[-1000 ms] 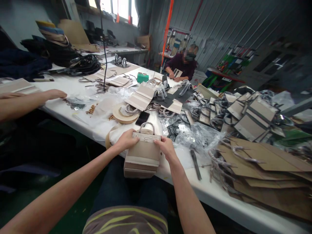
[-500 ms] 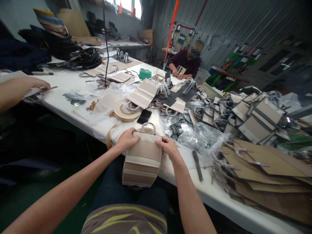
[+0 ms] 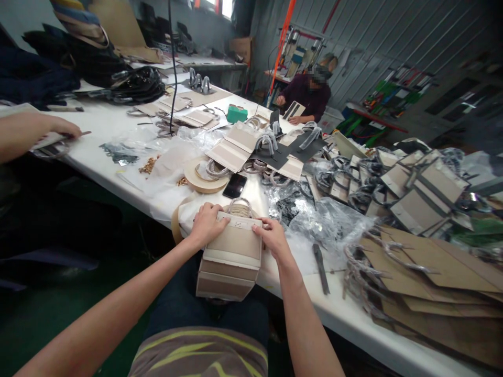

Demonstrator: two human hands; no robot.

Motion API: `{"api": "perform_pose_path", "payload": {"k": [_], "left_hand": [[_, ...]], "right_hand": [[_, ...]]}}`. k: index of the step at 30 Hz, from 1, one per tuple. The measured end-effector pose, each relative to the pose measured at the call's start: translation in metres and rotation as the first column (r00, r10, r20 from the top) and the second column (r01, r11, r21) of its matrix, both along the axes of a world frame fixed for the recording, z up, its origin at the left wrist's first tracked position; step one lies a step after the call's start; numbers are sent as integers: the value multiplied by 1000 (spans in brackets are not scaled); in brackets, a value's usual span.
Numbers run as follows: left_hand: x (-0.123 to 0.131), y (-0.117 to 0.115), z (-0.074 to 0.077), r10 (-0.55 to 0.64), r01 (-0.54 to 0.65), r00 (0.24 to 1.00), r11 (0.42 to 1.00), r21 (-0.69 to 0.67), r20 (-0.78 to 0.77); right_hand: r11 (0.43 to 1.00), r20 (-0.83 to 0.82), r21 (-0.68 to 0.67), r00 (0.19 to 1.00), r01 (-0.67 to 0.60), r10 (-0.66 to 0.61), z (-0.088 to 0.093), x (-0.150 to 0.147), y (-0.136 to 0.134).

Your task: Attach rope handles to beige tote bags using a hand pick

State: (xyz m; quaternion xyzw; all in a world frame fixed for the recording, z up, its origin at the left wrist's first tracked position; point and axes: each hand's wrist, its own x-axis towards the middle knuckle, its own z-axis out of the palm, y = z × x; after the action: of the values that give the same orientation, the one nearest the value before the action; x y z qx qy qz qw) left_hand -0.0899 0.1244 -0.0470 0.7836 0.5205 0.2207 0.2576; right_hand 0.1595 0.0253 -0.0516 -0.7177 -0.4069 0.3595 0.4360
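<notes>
A beige bag panel with a plastic-wrapped handle lies over the table's front edge, its lower part bent down above my lap. My left hand grips its upper left corner, thumb on top. At the upper right edge my right hand holds it between thumb and fingers. Small marks show on the pale strip between my thumbs. Just beyond the handle are a black phone and a roll of beige tape.
Brown panels with wrapped handles are stacked at the right, near a dark tool. Plastic bags and a heap of bag parts lie behind. A co-worker sits across; another person's hand is at the left.
My left hand has shifted slightly, its fingers now further over the panel's top corner. The co-worker across has raised one hand off the panel. The view has tilted a little.
</notes>
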Motion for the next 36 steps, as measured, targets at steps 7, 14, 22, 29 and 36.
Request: {"api": "perform_pose_path", "payload": {"k": [7, 14, 22, 29, 36], "left_hand": [[-7, -13, -3, -118, 122, 991, 989, -80, 58], [-19, -13, -19, -178, 185, 967, 982, -26, 181], [-14, -20, -40, -110, 101, 962, 994, 46, 251], [7, -13, -51, 19, -25, 965, 999, 22, 263], [12, -10, -44, 24, -25, 969, 1000, 0, 245]], "right_hand": [[999, -161, -26, 987, 22, -26, 4, 3, 3], [999, -48, 5, 998, -40, 40, 7, 9, -2], [998, 21, 27, 999, -51, 50, -2, 9, -12], [991, 83, 131, 997, -15, 4, -7, 14, 13], [979, 110, 173, 990, -106, 88, -4, 20, 21]]}}
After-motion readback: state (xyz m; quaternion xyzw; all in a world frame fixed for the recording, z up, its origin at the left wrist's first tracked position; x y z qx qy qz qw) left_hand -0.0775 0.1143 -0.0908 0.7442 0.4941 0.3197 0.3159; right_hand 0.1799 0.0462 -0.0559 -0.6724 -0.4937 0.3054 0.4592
